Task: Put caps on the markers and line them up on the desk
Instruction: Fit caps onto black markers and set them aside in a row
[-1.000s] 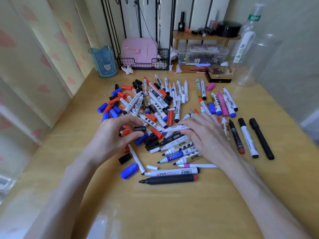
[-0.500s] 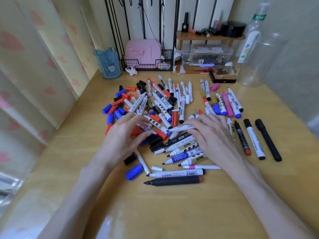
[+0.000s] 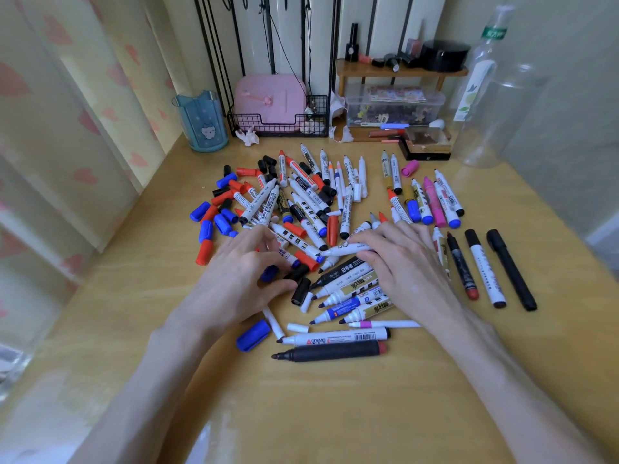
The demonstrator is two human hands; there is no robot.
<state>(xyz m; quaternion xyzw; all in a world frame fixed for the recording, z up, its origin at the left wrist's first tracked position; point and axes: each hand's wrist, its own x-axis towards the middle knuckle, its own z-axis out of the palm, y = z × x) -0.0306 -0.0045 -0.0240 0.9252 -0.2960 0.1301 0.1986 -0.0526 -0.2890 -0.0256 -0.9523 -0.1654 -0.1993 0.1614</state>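
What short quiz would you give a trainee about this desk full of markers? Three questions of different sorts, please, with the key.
1. True or false: the black marker nearest the person has its cap on.
2. Multiple choice: the loose cap lying near the clear bottle is A) blue, B) pink, C) black.
3. Short answer: which hand pinches the white marker at the middle of the pile?

Key: 1. False, its tip is bare. 2. B. 3. The right hand.
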